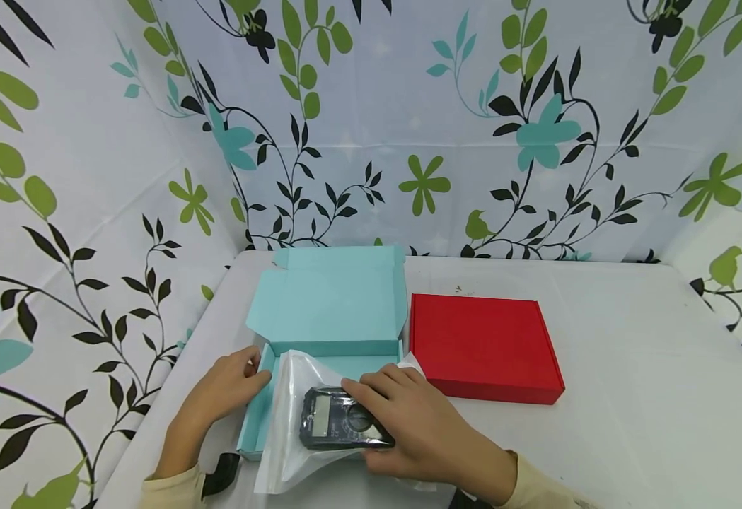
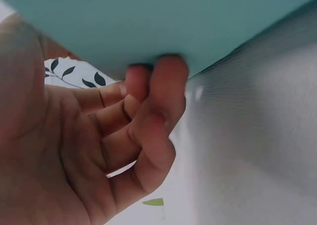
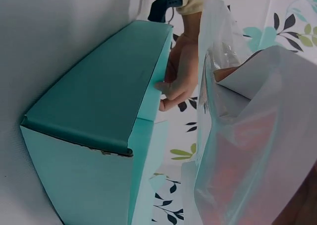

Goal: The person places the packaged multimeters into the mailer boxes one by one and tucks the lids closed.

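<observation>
A turquoise cardboard box (image 1: 329,297) stands with its lid raised at the back. My left hand (image 1: 225,385) holds the box's left wall, thumb at the rim and fingers bent against the outside, as the left wrist view shows. Over the box's front, my right hand (image 1: 418,420) grips a dark multimeter (image 1: 321,417) together with a translucent plastic bag (image 1: 288,442). The meter's screen and dial face up; its right end is hidden under the fingers. In the right wrist view, a folded paper edge (image 3: 250,79) and something reddish show through the bag.
A closed red box (image 1: 482,346) lies right of the turquoise one, close to its lid. White cloth covers the table (image 1: 625,367). Leaf-patterned curtains (image 1: 371,127) hang behind and at both sides.
</observation>
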The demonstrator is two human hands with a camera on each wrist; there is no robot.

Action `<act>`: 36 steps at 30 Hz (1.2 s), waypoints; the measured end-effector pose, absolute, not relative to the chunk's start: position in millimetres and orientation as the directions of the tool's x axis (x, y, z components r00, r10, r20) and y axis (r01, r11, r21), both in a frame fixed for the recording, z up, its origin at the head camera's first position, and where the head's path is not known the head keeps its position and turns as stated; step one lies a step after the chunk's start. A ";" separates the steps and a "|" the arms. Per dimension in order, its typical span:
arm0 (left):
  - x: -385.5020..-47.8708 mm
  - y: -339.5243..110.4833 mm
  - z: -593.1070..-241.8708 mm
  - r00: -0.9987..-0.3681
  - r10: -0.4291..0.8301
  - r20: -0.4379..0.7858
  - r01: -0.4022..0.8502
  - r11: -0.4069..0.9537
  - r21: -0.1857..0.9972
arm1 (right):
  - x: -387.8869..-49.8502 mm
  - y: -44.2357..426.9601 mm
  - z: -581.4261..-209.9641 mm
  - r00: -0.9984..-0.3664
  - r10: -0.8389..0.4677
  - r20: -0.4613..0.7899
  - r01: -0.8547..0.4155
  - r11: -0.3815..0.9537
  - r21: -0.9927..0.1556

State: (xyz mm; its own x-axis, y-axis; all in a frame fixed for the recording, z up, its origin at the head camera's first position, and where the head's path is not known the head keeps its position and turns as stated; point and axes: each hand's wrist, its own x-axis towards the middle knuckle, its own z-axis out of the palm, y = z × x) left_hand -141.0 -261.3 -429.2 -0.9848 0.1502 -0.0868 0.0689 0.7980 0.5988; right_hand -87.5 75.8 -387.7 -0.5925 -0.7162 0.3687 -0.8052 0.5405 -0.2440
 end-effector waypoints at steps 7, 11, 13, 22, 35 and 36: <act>-139.5 -267.4 -427.1 -0.976 0.170 -0.134 0.029 0.716 0.697 | -98.2 66.8 -389.4 -0.596 -0.731 0.331 -0.803 0.546 -0.239; -138.8 -269.7 -425.8 -0.974 0.167 -0.153 0.000 0.673 0.739 | -102.8 63.3 -390.6 -0.600 -0.734 0.318 -0.800 0.554 -0.229; -138.9 -270.0 -426.0 -0.974 0.165 -0.157 -0.007 0.668 0.744 | -104.8 61.9 -391.3 -0.605 -0.734 0.308 -0.796 0.557 -0.236; -139.2 -270.3 -425.2 -0.974 0.164 -0.157 -0.010 0.659 0.752 | -115.3 53.8 -397.3 -0.624 -0.737 0.260 -0.780 0.569 -0.260; -137.4 -268.8 -424.1 -0.973 0.177 -0.146 0.007 0.658 0.753 | -124.4 41.9 -405.9 -0.636 -0.740 0.219 -0.771 0.596 -0.224; -137.3 -268.8 -424.3 -0.973 0.177 -0.146 0.007 0.659 0.752 | -125.3 41.2 -406.9 -0.640 -0.739 0.212 -0.767 0.598 -0.231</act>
State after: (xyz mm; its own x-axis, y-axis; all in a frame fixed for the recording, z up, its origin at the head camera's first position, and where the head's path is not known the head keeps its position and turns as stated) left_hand -137.3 -268.8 -424.3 -0.9734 0.1766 -0.1457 0.0072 0.6594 0.7517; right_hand -125.3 41.2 -406.9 -0.6397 -0.7388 0.2121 -0.7673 0.5981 -0.2313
